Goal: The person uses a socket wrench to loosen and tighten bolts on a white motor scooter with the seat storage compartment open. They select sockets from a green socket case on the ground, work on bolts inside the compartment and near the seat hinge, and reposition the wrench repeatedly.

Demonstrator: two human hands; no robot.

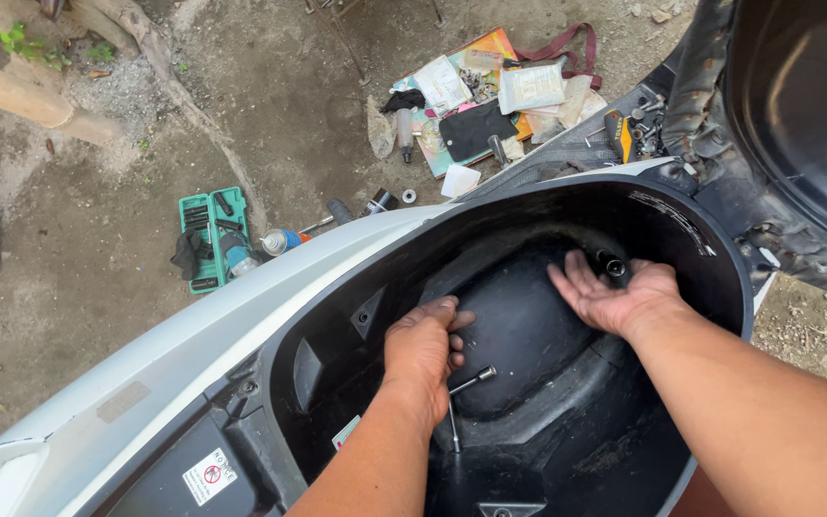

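While both hands work in storage tub [681, 287] | left hand [421, 349] grip holds wrench [461, 388] | right hand [614, 292] wide

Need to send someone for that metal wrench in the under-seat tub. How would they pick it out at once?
Find the white scooter's open black storage tub under the raised seat. On its floor, just below the left hand, lies a T-shaped socket wrench. It is the only long, shiny metal piece there; the small dark sockets sit in the right hand.

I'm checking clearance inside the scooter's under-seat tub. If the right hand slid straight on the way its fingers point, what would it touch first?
The right hand lies palm up, fingers aimed up-left across the storage tub. Going on, it would probably meet the tub's black front wall first, though depth is hard to judge here.
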